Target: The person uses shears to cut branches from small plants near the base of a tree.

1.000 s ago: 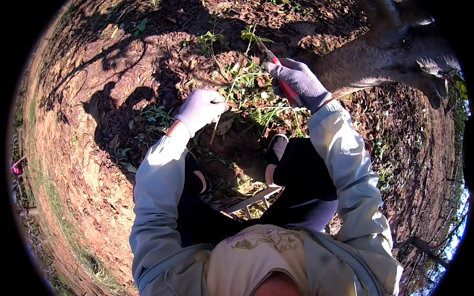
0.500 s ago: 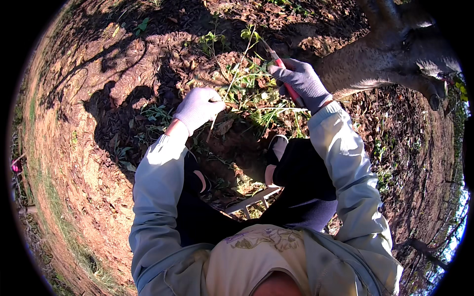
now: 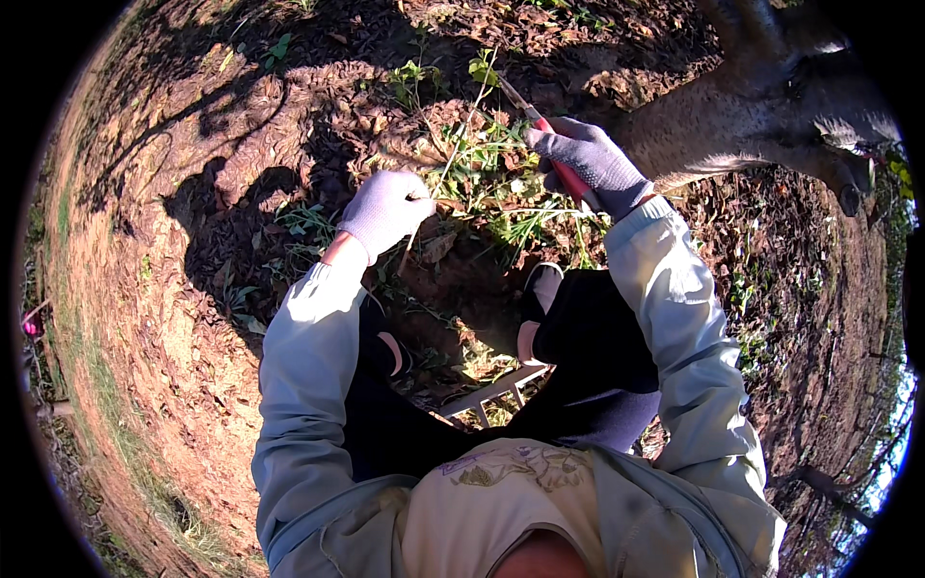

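Observation:
My left hand (image 3: 388,210), in a pale glove, is closed round a thin stem (image 3: 462,133). This stem slants up and right to green leaves at its tip, and a brownish end hangs below my fist. Wrapped in a grey glove, my right hand (image 3: 595,162) grips a red-handled tool (image 3: 568,178) with a long, narrow metal end. That end points up and left, close to the leafy tip; whether it touches the stem I cannot tell. Cut-looking greenery (image 3: 520,223) lies on the ground between my hands.
A thick tree trunk (image 3: 694,125) with low branches stands at the right, near my right hand. Dry leaves (image 3: 597,48) cover the soil. My feet flank a small metal-framed seat (image 3: 496,390). Another leafy shoot (image 3: 409,82) rises ahead of my left hand.
The tool in my right hand has shifted slightly left, its metal end nearer the leafy tip of the stem. My left hand has hardly moved.

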The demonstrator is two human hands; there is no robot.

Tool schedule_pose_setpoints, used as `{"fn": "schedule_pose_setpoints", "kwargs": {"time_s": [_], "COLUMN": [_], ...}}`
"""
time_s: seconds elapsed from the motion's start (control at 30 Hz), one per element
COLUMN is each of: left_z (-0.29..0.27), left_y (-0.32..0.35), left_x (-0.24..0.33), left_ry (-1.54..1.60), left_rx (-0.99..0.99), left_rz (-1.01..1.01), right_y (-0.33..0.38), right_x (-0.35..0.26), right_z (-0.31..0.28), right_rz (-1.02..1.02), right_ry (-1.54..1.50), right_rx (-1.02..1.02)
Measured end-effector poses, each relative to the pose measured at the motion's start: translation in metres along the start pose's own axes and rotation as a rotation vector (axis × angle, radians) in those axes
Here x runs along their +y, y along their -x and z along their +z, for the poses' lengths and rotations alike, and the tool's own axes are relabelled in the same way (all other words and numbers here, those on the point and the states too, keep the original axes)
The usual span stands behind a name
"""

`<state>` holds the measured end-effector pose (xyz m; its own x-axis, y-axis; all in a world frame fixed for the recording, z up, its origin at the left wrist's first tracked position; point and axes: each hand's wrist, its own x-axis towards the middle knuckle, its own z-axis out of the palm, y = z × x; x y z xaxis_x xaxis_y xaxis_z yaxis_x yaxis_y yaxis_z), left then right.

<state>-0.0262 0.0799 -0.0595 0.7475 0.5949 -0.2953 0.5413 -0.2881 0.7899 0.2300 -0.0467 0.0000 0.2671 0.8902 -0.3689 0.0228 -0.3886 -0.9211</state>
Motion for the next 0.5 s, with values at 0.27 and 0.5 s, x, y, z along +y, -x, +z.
{"fn": "schedule_pose_setpoints", "kwargs": {"time_s": [0.27, 0.5], "left_z": [-0.005, -0.0088], "left_y": [0.0026, 0.0034], "left_x": [-0.0047, -0.003], "left_ry": [-0.107, -0.126], "left_rx": [0.048, 0.057], "left_rz": [0.04, 0.028], "right_y": [0.0026, 0.0053], "right_x": [-0.0005, 0.0003], "right_z": [-0.0004, -0.009], "right_rz": [0.033, 0.091], "right_ry": [-0.13, -0.2], "right_rx": [-0.052, -0.119]}}
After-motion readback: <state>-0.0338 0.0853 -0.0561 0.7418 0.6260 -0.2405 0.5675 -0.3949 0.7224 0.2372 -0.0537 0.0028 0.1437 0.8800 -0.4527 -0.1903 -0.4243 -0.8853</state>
